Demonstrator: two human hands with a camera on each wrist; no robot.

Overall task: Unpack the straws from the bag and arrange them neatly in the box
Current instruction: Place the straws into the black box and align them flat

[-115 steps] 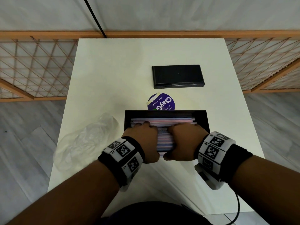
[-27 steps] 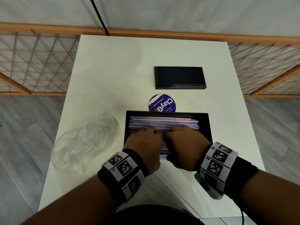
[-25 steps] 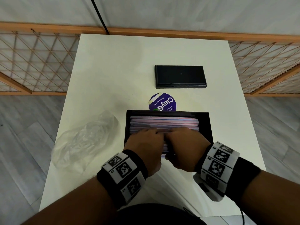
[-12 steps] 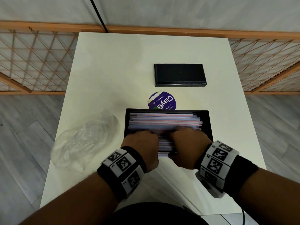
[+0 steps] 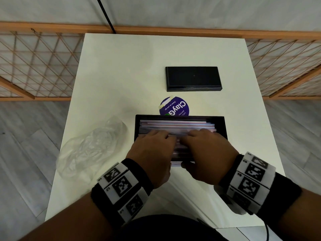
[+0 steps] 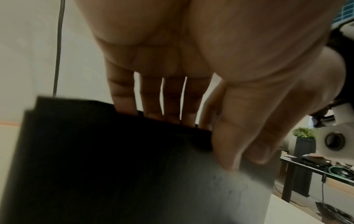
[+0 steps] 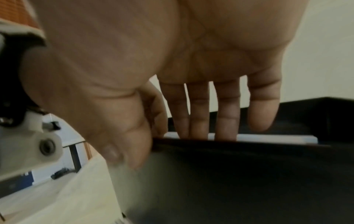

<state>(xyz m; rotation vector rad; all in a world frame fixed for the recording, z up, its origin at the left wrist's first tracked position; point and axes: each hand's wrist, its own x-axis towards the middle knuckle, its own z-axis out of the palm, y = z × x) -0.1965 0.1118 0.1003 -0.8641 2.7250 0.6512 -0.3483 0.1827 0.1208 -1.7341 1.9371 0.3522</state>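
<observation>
With the bag [image 5: 92,146] lying emptied at left on the worktop [image 5: 121,75], I press my flat left hand [image 5: 152,150] and right hand [image 5: 206,153] onto the straws [image 5: 177,125] in the box [image 5: 223,126]; only levelling seems left.

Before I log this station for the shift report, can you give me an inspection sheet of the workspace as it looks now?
Surface: white table, bare toward the far left.
Job's things: straws lying lengthwise in the open black box; the clear plastic bag, crumpled, left of the box.
Clutter: black box lid at the far side; round purple sticker behind the box.
Hands: left hand and right hand press straight fingers on the straws, thumbs outside the near wall.
Cables: black cable running up the wall; another at the right wrist.
Surroundings: wooden lattice fence, grey plank floor.
</observation>
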